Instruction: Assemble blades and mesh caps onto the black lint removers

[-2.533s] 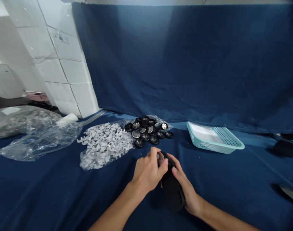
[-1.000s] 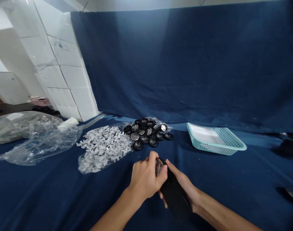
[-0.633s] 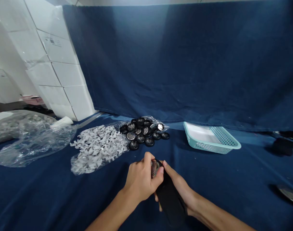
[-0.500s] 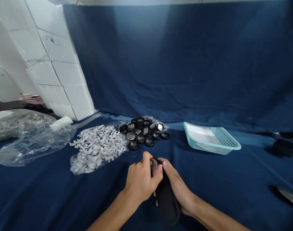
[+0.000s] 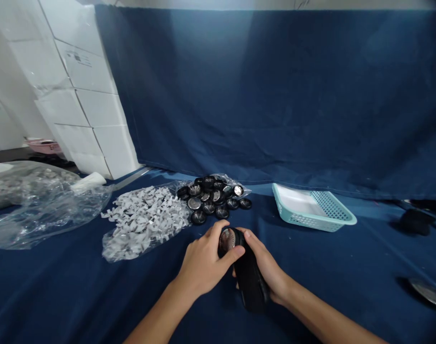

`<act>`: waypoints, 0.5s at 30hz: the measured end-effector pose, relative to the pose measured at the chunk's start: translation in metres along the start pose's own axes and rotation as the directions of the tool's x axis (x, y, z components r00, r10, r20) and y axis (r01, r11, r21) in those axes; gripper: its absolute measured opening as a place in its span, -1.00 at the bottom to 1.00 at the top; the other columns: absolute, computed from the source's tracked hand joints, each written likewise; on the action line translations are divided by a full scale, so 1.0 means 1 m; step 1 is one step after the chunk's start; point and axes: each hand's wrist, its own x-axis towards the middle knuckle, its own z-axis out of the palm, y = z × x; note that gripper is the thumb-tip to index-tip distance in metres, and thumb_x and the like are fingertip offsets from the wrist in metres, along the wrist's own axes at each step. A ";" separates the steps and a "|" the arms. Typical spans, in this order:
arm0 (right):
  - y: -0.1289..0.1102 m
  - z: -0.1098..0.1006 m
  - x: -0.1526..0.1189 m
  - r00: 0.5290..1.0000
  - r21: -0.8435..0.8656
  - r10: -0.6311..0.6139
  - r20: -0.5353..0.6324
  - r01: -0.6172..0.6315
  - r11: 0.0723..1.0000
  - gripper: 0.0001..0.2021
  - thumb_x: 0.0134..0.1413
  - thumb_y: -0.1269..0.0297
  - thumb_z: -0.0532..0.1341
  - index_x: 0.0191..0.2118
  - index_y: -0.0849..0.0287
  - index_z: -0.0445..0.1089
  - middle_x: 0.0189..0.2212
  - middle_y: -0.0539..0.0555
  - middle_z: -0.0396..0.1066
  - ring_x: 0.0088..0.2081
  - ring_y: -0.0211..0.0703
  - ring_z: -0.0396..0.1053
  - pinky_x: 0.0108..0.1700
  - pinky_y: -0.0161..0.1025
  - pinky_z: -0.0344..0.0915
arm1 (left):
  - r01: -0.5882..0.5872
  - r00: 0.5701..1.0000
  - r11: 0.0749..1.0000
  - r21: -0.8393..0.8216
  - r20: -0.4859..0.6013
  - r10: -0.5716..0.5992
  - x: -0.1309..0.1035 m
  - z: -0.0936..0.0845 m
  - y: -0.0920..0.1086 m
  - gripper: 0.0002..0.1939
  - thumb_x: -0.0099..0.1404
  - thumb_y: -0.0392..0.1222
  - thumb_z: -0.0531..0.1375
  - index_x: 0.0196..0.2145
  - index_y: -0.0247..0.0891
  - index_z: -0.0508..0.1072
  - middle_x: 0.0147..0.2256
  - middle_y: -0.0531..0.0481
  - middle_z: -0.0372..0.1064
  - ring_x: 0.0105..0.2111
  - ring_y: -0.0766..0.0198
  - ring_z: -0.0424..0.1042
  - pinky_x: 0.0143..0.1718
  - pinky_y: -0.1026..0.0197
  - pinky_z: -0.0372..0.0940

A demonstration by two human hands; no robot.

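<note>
My right hand [image 5: 266, 265] is wrapped round the side of a black, long-bodied handheld device [image 5: 251, 282], which looks like a fabric shaver. At its top end sits a round black cap with a perforated metal face [image 5: 228, 239]. My left hand [image 5: 205, 262] closes on that cap, forefinger along its far rim and thumb across its near edge. The device's underside and some of my fingers are hidden. Just beyond my hands lies a pile of similar black round caps [image 5: 208, 207], several showing metal mesh.
Small pale grey plastic pieces [image 5: 146, 217] lie heaped on clear plastic left of the caps. A turquoise basket [image 5: 311, 221] with white sheets stands to the right. Farther left are a clear bag [image 5: 53, 210] and stacked white boxes [image 5: 108, 143]. A metallic object [image 5: 430, 292] lies far right.
The device's head end has turned up towards me, so more of the perforated metal face shows. My left thumb and forefinger have spread wider around the cap.
</note>
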 end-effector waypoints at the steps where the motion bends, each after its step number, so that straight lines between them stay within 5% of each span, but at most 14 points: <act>1: 0.001 -0.002 0.001 1.000 0.003 0.011 0.012 -0.011 1.000 -0.46 0.19 -0.19 0.02 0.13 0.04 0.19 -0.60 -0.04 0.35 -0.59 -0.17 0.37 -0.58 -0.26 0.37 | -0.001 1.000 1.000 -0.001 -0.012 0.001 0.001 0.000 -0.001 -0.49 0.29 0.24 0.03 0.11 -0.01 0.17 -0.08 -0.01 0.45 -0.18 0.03 0.48 -0.24 0.08 0.27; 6: 0.004 -0.007 0.006 1.000 -0.027 0.013 -0.012 -0.013 1.000 -0.49 0.18 -0.16 0.06 0.12 0.03 0.20 -0.54 -0.02 0.40 -0.57 -0.17 0.39 -0.58 -0.26 0.39 | 0.037 0.999 0.999 -0.032 -0.026 -0.038 0.002 0.004 -0.003 -0.59 0.30 0.21 0.03 -0.08 -0.10 0.34 -0.23 -0.01 0.46 -0.29 0.10 0.47 -0.33 0.14 0.27; 12: 0.001 -0.009 0.008 0.999 0.007 0.052 -0.005 -0.052 0.999 -0.47 0.17 -0.18 0.07 0.14 0.02 0.19 -0.55 -0.06 0.36 -0.59 -0.19 0.40 -0.59 -0.25 0.40 | -0.010 1.000 0.943 -0.333 -0.004 0.009 0.003 0.011 -0.009 -0.62 0.28 -0.02 0.15 0.04 -0.08 0.26 -0.16 -0.02 0.39 -0.26 0.21 0.42 -0.20 0.14 0.32; 15: -0.003 -0.012 0.010 0.992 0.039 0.125 -0.021 -0.124 0.992 -0.44 0.17 -0.19 0.06 0.13 0.07 0.20 -0.58 -0.04 0.37 -0.61 -0.18 0.40 -0.61 -0.28 0.39 | -0.021 1.000 0.944 -0.330 0.015 0.027 0.003 0.011 -0.011 -0.57 0.28 -0.07 0.15 0.10 -0.02 0.24 -0.11 -0.02 0.36 -0.15 0.17 0.39 -0.09 0.09 0.31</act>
